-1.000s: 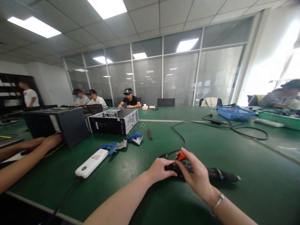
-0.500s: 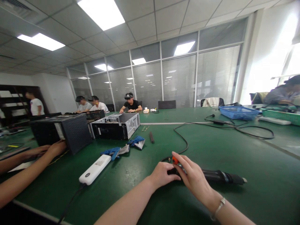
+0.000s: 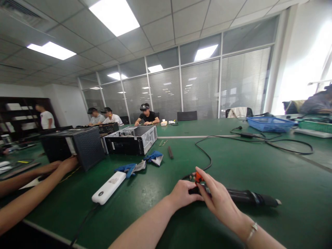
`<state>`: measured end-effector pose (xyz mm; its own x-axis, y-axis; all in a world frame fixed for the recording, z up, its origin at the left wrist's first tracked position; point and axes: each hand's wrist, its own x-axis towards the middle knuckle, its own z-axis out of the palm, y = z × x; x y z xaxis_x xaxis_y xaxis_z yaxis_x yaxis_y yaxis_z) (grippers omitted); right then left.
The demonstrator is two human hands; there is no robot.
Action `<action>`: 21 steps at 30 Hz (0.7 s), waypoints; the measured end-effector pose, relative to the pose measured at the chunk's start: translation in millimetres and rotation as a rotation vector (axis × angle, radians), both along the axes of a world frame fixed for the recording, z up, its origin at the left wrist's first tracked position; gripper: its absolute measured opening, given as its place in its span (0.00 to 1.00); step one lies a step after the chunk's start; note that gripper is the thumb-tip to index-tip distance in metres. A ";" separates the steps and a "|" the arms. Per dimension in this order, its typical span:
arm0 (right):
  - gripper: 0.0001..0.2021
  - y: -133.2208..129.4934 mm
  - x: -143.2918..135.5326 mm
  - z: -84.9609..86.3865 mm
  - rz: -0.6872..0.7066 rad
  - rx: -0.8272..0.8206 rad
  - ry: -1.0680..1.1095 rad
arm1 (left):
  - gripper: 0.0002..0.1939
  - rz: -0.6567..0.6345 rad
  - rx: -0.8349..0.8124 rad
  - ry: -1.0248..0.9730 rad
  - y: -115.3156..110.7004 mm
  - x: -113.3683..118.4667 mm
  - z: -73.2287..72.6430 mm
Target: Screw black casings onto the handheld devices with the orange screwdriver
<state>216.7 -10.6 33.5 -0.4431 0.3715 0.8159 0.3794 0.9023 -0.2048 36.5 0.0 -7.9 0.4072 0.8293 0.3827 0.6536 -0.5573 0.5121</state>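
In the head view, our green tabletop (image 3: 145,214) is crowded to the left. Toward its left edge we see a black case (image 3: 92,147), a co-worker's hands (image 3: 68,165) at its open side, and next to it a silver-and-black chassis (image 3: 124,144). A white block (image 3: 109,188) lies toward the near edge, its cord (image 3: 87,218) trailing to that edge, its far end just beside the blue-and-grey gloves (image 3: 129,169). Beyond these we find a dark bar (image 3: 170,152) and thin strips (image 3: 163,143). Toward the right edge, a blue basket (image 3: 271,125) stands near a green basket (image 3: 317,126), with a black adapter (image 3: 247,135) in front. A person in black (image 3: 148,116) sits at the far edge.

The black tool (image 3: 243,196) lies lengthwise along the near part of the tabletop, its tip toward the right edge. Our left hand (image 3: 183,195) has thumb and fingers closed around its rear end. Our right hand (image 3: 220,200) crosses its middle, hiding that stretch, with thumb and fingertips pinching an orange piece (image 3: 198,177) just above the rear part; whether piece and tool touch, we cannot tell.
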 end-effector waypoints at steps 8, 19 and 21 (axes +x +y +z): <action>0.21 0.0 0.3 1.7 0.004 0.018 0.024 | 0.14 -0.013 -0.012 0.003 0.8 -0.4 0.4; 0.21 -1.3 0.1 4.7 0.023 -0.012 0.018 | 0.11 -0.002 -0.007 0.003 -1.7 1.2 3.5; 0.23 -2.3 -0.2 5.7 0.061 -0.032 0.001 | 0.12 0.012 0.002 0.001 -1.4 1.6 3.7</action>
